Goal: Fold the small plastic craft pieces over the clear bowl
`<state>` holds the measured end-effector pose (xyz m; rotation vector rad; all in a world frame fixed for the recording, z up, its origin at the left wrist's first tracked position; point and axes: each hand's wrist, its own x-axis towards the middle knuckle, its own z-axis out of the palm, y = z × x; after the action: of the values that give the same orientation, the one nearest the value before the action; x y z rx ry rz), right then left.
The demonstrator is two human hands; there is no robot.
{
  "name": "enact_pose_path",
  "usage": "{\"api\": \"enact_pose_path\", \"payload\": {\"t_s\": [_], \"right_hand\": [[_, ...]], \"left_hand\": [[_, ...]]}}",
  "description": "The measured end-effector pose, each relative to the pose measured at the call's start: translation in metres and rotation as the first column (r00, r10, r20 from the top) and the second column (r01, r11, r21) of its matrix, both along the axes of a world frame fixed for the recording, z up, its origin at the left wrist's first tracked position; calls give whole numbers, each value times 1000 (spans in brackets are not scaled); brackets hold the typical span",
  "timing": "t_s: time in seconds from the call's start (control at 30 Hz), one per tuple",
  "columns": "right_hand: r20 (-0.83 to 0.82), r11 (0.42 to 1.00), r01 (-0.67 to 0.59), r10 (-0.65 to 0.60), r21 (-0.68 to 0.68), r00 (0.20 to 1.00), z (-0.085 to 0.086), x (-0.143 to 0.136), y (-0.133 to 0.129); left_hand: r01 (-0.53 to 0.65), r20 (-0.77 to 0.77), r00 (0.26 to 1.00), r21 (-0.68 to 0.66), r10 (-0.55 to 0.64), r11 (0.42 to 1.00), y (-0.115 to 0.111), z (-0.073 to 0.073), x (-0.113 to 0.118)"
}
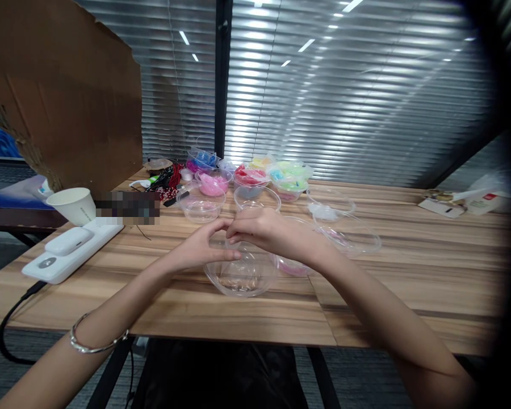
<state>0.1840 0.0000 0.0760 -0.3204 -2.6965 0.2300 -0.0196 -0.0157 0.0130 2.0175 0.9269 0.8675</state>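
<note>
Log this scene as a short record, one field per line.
Surface: wooden table
Left hand: thumb and fingers apart, over the clear bowl; any hold unclear
Right hand: bent downward, close to the left; any hold unclear
Beyond hands: clear tubs, one with pink contents, one with red contents
Left side: paper cup, cardboard sheet
Background: window blinds

A bowl [241,281] stands on the table [409,278] just below the frame's centre, filled tubs [213,184] behind it; at left, a paper cup [73,207] stands before a cardboard sheet [74,91].
</note>
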Motion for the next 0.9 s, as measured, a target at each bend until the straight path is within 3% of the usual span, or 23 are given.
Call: {"api": "enact_pose_path", "payload": {"t_s": [0.67,0.83,0.9], "right_hand": [[11,1000,27,-27,-14,1000,0,2,-1],[44,990,123,-120,-71,992,3,2,-4],[46,995,80,-77,-64,996,3,2,-2]], "left_hand": [[-38,28,999,-27,39,999,0,0,-1],[-22,27,999,-1,22,1000,1,1,0],[-30,8,1000,-1,30,1000,0,2,0]]}}
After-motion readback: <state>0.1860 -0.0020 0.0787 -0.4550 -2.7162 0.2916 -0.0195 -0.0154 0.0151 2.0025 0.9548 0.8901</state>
